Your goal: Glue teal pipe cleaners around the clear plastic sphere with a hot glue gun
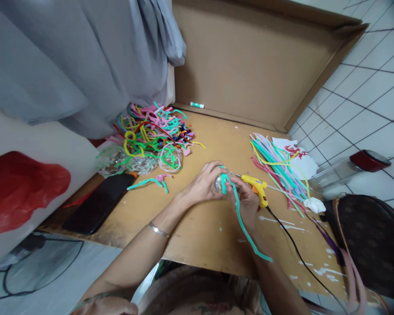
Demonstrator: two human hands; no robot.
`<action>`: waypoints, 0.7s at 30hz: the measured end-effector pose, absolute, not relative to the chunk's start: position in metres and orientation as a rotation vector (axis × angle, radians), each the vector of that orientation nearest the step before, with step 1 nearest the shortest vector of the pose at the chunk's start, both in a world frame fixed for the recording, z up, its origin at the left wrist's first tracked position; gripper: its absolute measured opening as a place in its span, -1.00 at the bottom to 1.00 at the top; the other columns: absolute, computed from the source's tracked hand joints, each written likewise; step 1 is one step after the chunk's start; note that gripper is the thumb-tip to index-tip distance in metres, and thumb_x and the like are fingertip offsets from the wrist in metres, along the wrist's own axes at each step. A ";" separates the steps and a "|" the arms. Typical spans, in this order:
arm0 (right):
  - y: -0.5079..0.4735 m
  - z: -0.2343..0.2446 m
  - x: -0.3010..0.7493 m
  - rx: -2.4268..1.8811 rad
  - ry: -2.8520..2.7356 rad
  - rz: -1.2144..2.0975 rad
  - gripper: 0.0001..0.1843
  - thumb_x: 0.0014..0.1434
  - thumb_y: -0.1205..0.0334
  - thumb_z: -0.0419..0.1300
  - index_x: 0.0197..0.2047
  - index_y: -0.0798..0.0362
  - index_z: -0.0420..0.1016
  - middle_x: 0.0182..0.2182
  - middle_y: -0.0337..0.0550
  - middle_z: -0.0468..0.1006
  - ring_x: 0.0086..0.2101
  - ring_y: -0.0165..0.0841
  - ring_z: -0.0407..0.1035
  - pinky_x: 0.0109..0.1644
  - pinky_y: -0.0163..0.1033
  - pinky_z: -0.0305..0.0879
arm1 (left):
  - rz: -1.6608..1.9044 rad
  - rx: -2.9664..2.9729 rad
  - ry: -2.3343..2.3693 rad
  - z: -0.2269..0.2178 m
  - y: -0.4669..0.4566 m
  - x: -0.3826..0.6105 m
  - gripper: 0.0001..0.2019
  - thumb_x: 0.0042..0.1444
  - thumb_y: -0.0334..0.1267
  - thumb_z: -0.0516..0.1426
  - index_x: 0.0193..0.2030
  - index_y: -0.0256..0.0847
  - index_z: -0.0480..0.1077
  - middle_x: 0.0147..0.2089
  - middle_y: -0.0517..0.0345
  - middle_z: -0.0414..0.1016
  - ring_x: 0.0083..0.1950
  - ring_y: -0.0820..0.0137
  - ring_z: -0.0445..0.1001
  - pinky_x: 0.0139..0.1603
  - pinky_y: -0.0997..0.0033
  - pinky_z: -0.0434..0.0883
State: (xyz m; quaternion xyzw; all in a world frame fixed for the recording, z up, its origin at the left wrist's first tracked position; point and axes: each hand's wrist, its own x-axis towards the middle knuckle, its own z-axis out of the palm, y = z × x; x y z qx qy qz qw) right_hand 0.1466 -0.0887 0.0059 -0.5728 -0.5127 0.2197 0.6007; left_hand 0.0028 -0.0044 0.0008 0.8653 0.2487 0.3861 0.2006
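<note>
My left hand (207,181) is wrapped round a small clear plastic piece (219,183), whose exact kind I cannot make out. A teal pipe cleaner (238,210) lies against that piece, partly bent over it. Its long loose end hangs down across my right wrist. My right hand (244,199) pinches the pipe cleaner close to the clear piece, with the fingers partly hidden. Just beyond the right hand lies a yellow hot glue gun (254,186), its nozzle pointing left toward the clear piece.
A tangled heap of coloured pipe cleaners (154,127) lies back left, a straight bundle (279,162) at right. Around the table (184,227) are a black phone (98,205), glue stick (197,105), bottle (351,168), dark bag (371,240) and a cardboard panel (243,57). The glue gun's cord (292,238) trails frontward.
</note>
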 end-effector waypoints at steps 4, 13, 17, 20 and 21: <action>-0.091 0.007 0.146 -1.332 -1.198 0.505 -0.75 0.13 0.06 0.27 -0.18 0.01 0.59 -0.27 -0.11 0.65 -0.25 -0.23 0.56 -0.12 -0.09 0.53 | 1.063 2.419 0.705 -0.001 -0.004 0.003 -0.31 -0.18 -0.19 0.39 0.13 -0.17 0.27 0.19 -0.16 0.27 0.28 0.03 0.26 0.25 -0.02 0.33; -0.090 0.008 0.152 -1.223 -1.346 0.470 -0.83 0.17 0.15 0.22 -0.27 -0.03 0.63 -0.26 -0.13 0.64 -0.21 -0.28 0.51 -0.09 -0.12 0.48 | 1.079 2.421 0.687 0.000 -0.004 0.002 -0.31 -0.17 -0.16 0.40 0.12 -0.18 0.27 0.19 -0.15 0.26 0.27 0.05 0.27 0.24 -0.02 0.34; -0.087 0.005 0.158 -1.252 -1.412 0.432 -0.79 0.20 0.13 0.17 -0.25 -0.04 0.64 -0.30 -0.14 0.62 -0.24 -0.30 0.50 -0.15 -0.15 0.47 | 1.072 2.412 0.679 0.002 -0.004 0.002 -0.31 -0.17 -0.15 0.40 0.11 -0.19 0.28 0.19 -0.17 0.25 0.27 0.06 0.27 0.25 0.01 0.34; -0.084 0.004 0.163 -1.252 -1.479 0.394 -0.81 0.18 0.13 0.19 -0.26 -0.07 0.64 -0.33 -0.18 0.60 -0.27 -0.33 0.49 -0.20 -0.21 0.45 | 1.060 2.405 0.671 0.002 -0.004 0.001 -0.32 -0.17 -0.14 0.39 0.11 -0.17 0.29 0.19 -0.15 0.26 0.26 0.07 0.28 0.25 0.03 0.34; -0.083 0.003 0.164 -1.247 -1.497 0.389 -0.82 0.17 0.12 0.20 -0.27 -0.07 0.64 -0.34 -0.19 0.59 -0.28 -0.33 0.48 -0.22 -0.22 0.45 | 1.056 2.401 0.671 0.002 -0.004 0.001 -0.33 -0.16 -0.14 0.39 0.11 -0.16 0.29 0.19 -0.14 0.26 0.26 0.07 0.28 0.25 0.03 0.34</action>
